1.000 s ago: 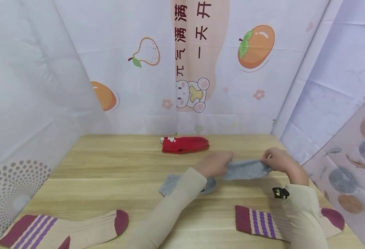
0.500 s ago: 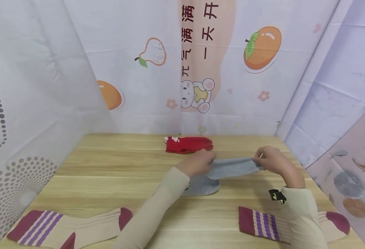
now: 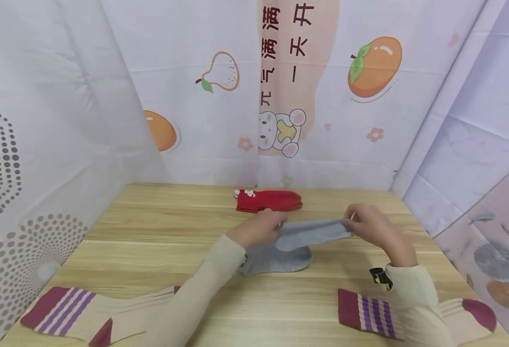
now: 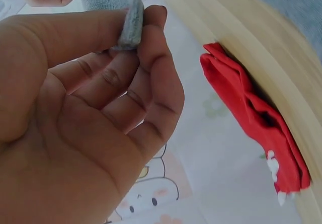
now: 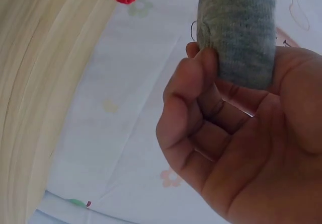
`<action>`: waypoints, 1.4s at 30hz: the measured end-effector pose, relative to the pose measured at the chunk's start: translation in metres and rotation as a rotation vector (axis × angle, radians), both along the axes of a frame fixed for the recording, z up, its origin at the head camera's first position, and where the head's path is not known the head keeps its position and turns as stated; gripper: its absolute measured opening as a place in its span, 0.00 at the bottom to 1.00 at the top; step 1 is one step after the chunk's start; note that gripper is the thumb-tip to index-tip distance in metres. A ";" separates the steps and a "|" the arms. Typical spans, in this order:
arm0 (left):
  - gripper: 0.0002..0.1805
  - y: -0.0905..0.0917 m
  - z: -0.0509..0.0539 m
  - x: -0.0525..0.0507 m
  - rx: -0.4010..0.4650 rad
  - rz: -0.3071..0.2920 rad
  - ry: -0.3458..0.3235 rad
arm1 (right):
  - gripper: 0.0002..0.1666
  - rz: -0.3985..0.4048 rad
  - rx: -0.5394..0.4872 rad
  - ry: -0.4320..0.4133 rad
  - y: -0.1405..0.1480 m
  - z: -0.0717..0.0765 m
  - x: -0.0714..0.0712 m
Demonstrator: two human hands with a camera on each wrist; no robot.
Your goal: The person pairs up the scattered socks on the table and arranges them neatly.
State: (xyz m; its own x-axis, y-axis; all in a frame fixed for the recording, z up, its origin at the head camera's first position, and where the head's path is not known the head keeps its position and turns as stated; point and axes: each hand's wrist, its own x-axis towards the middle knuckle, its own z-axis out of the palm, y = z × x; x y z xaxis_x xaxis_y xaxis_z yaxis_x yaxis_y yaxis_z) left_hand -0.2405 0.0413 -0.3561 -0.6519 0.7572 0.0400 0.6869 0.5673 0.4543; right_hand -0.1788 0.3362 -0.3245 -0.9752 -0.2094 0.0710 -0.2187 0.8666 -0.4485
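Note:
Stretched between both hands, a grey-blue sock (image 3: 313, 233) hangs above the table. My left hand (image 3: 259, 229) pinches one end; in the left wrist view its thumb and fingers close on the fabric edge (image 4: 132, 25). The other end is pinched by my right hand (image 3: 373, 229), and the right wrist view shows the sock's flat end (image 5: 241, 43) between thumb and fingers. Beneath the left part of the held sock, a second grey-blue sock (image 3: 280, 261) lies on the table, partly covered by the left hand and sleeve.
Folded red socks (image 3: 276, 200) with white trim lie at the table's back. Cream socks with maroon ends and purple stripes lie at front left (image 3: 81, 313) and front right (image 3: 462, 318), partly under the sleeves. Printed curtains (image 3: 220, 120) enclose the wooden table (image 3: 159, 231).
The held sock and both hands have moved left, bringing it over the second grey-blue sock. Both hands keep their pinch. The head view has shifted slightly.

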 end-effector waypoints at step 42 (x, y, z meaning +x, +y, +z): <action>0.07 -0.082 -0.031 0.015 -0.082 0.063 0.050 | 0.08 0.276 0.079 0.070 -0.083 -0.044 -0.006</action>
State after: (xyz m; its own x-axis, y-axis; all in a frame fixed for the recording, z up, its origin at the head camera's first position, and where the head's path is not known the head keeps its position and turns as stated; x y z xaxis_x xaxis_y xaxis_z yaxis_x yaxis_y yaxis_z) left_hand -0.2260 -0.0402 -0.3874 -0.6967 0.7172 0.0128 0.6695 0.6438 0.3706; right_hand -0.1852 0.2529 -0.3689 -0.8737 -0.4740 0.1093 -0.4795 0.8014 -0.3577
